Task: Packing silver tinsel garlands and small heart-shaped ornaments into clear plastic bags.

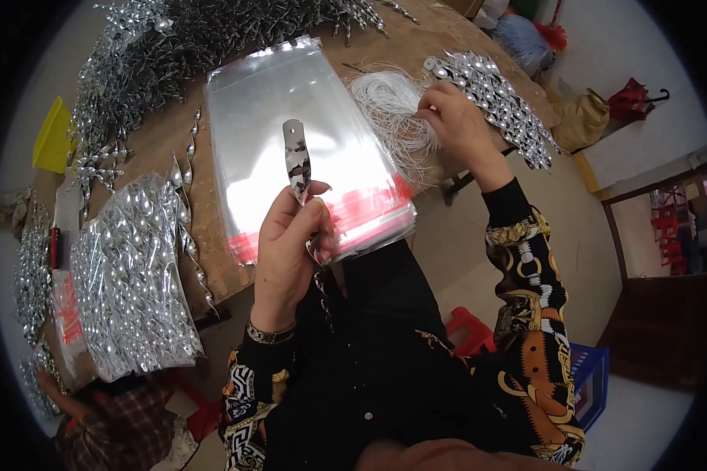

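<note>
My left hand (pixel 294 231) is closed around a twisted silver metal strip (pixel 296 157). The strip's flat end, pierced by a small hole, points up, and its spiralled tail hangs below my fingers. Beneath it lies a stack of clear plastic bags (pixel 271 94) with red-banded near edges. To the right, the thumb and fingers of my right hand (pixel 456 122) are pinched together at a bundle of thin white strings (pixel 393 102). Whether a single string is between those fingertips is too fine to make out. Beside that hand rests a pile of silver twisted strips (pixel 495 98).
A large heap of silver twisted strips (pixel 149 63) covers the table's far left. Bagged twisted strips (pixel 137 275) lie near the left edge, with a yellow container (pixel 53 137) beyond. A co-worker in a plaid shirt (pixel 122 428) is at lower left. A blue crate (pixel 589 385) stands on the right.
</note>
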A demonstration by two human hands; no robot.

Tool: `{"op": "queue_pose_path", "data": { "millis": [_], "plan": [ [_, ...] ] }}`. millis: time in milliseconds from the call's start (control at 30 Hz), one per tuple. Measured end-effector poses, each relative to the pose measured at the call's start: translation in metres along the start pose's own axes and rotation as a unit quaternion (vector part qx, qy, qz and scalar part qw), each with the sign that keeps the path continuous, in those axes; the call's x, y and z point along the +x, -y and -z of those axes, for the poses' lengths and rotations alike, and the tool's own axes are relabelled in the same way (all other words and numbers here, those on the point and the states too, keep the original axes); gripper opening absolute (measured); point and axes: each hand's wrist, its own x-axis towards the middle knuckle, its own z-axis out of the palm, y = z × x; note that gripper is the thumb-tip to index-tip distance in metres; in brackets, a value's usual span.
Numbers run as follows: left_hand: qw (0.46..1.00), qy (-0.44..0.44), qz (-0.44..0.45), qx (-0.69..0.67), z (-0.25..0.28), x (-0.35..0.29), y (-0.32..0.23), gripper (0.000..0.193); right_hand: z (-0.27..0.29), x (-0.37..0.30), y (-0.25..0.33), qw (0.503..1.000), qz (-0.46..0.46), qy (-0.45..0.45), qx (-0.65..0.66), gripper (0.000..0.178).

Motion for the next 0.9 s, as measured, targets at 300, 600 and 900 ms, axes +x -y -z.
{"op": "queue_pose_path", "data": {
  "millis": [300,600,900],
  "plan": [
    [1.000,-0.018,0.010,0.005,-0.002,0.005,0.001,0.012,0.022,0.008,0.010,0.898,-0.199,0.017,0.393,0.012],
    [0.999,0.001,0.026,-0.044,-0.004,0.009,0.006,0.011,0.039,-0.001,0.028,0.784,-0.230,0.005,0.576,0.011],
    [0.999,0.013,0.028,-0.030,-0.019,0.012,0.010,0.027,0.033,-0.019,0.077,0.726,-0.221,0.046,0.649,0.009]
  ]
}}
